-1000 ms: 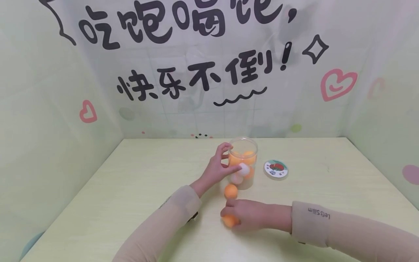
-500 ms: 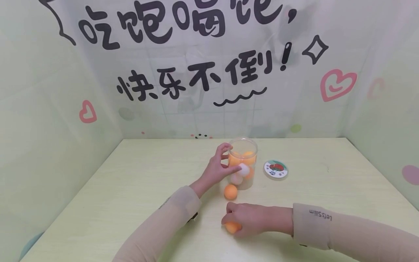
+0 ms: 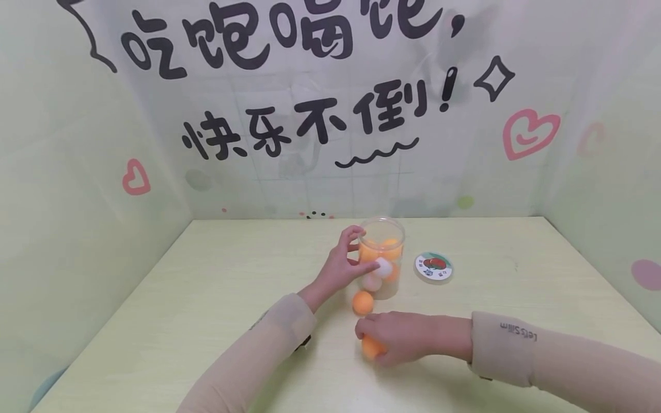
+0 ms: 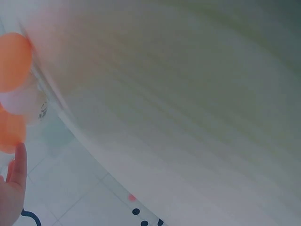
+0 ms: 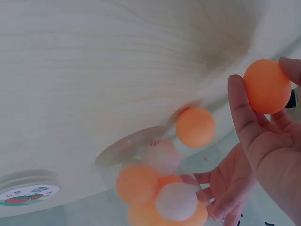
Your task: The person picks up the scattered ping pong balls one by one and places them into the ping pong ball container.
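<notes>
A clear plastic jar [image 3: 381, 230] stands upright on the table, holding several orange and white ping-pong balls. My left hand [image 3: 341, 265] grips the jar from its left side, thumb in front and fingers behind. In the right wrist view a white ball [image 5: 176, 201] shows through the jar wall. One orange ping-pong ball [image 3: 362, 302] lies on the table just in front of the jar. Nearer the front, my right hand [image 3: 403, 338] pinches another orange ping-pong ball [image 5: 267, 86] between thumb and fingers, apart from the one on the table.
A round lid [image 3: 434, 267] with a tomato picture lies flat to the right of the jar. Behind the table [image 3: 232, 275] hangs a printed curtain [image 3: 294, 189] with black lettering, and similar sheets close off both sides.
My right hand first shifts slightly toward the front edge, then moves back a little and to the right, with the ball in its fingers. The left hand and jar keep their place.
</notes>
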`<state>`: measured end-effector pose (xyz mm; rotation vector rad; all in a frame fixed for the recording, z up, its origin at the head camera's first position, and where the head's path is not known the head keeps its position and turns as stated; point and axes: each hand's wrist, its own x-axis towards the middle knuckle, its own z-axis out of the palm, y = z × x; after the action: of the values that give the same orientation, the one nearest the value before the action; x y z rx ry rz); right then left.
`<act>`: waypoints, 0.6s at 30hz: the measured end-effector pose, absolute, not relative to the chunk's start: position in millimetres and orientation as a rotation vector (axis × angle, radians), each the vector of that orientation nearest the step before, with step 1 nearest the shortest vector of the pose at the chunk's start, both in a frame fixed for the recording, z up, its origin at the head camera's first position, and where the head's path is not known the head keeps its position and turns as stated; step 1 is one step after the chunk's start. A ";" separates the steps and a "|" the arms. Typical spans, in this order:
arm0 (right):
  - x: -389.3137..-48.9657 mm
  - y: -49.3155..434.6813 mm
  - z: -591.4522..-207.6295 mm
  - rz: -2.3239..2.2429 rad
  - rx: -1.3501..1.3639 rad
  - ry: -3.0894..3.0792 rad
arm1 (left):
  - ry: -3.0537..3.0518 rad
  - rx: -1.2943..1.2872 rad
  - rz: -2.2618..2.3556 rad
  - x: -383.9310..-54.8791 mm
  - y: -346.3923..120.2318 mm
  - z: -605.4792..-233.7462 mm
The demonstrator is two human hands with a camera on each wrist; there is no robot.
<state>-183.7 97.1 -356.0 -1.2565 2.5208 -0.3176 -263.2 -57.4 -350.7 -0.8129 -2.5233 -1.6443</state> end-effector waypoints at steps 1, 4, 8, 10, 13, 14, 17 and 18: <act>-184.3 98.0 -354.1 -0.322 -1.266 2.523 | -2.518 -0.814 -1.645 -263.7 -57.4 -351.7; -186.4 101.3 -348.3 -0.323 -1.301 2.530 | -2.517 -0.798 -1.663 -272.9 -57.2 -362.4; -188.6 107.0 -338.9 -0.337 -1.324 2.533 | -2.518 -0.781 -1.673 -286.5 -57.0 -377.4; -189.5 110.0 -334.1 -0.346 -1.329 2.534 | -2.513 -0.784 -1.663 -287.7 -57.2 -378.7; -190.6 113.8 -326.6 -0.372 -1.325 2.536 | -2.506 -0.794 -1.651 -287.9 -57.6 -379.3; -191.1 115.0 -324.1 -0.377 -1.333 2.540 | -2.503 -0.798 -1.650 -287.7 -57.7 -379.1; -193.2 118.3 -316.3 -0.393 -1.362 2.548 | -2.501 -0.804 -1.647 -287.3 -57.8 -378.6; -194.0 119.2 -313.6 -0.391 -1.384 2.554 | -2.504 -0.803 -1.645 -287.4 -57.7 -378.5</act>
<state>-194.0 119.2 -313.6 -1.3836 2.5536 -0.3907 -287.4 -57.7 -378.5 -0.8029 -2.5038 -1.6451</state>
